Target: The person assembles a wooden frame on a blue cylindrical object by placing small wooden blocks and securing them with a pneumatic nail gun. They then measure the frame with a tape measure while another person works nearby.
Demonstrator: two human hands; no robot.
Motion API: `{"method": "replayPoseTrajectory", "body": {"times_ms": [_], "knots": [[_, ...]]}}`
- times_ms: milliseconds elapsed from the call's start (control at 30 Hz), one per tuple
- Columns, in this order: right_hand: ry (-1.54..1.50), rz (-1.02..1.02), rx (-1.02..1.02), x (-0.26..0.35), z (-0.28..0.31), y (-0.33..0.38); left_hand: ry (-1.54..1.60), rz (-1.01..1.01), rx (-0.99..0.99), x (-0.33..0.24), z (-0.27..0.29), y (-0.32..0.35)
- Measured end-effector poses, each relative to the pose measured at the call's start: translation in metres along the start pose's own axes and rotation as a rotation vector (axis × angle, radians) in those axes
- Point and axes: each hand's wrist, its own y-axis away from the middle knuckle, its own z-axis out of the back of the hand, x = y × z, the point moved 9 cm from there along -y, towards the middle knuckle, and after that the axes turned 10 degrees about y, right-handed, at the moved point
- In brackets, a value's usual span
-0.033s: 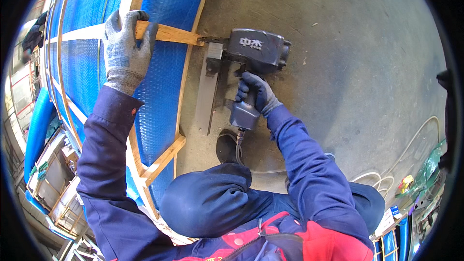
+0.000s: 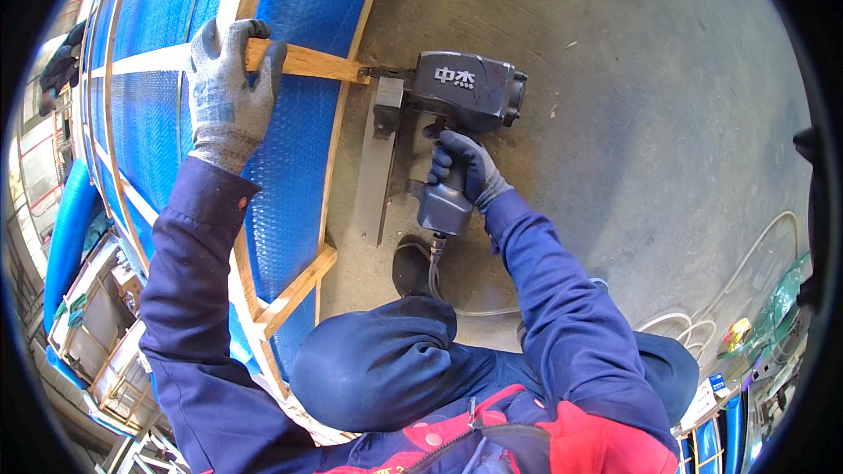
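Observation:
My left hand [image 2: 230,88], in a grey glove, grips a short wooden slat [image 2: 316,63] that lies across a wooden crate frame [image 2: 338,123]. The frame encloses a large load wrapped in blue bubble wrap [image 2: 294,158]. My right hand [image 2: 465,167], in a dark blue glove, is closed on the handle of a grey pneumatic nail gun [image 2: 470,83]. The gun's nose touches the slat's right end at the frame's edge. Its long metal magazine [image 2: 379,158] hangs down beside the frame.
An air hose [image 2: 436,274] leaves the gun's handle over the concrete floor [image 2: 632,105]. My bent knee [image 2: 378,360] and a dark shoe [image 2: 411,265] are just below the gun. Light hoses [image 2: 702,316] lie at the right, and small wooden crates [image 2: 97,333] at the lower left.

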Motion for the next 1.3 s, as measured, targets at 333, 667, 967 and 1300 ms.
{"method": "replayPoseTrajectory", "body": {"times_ms": [333,667,967,1300], "knots": [[0.075,0.001,-0.043,0.006,0.001,-0.003,0.029,0.046,-0.018,-0.005,0.006,-0.001],[0.005,0.172,0.103,0.019,-0.033,0.049,0.134,0.101,-0.077,0.026,-0.002,0.002],[0.255,0.273,0.205,0.039,-0.127,0.089,0.174,0.297,0.171,0.044,0.023,0.064],[0.355,0.319,0.157,0.050,-0.153,0.100,0.134,0.669,0.313,0.042,0.010,0.113]]}}
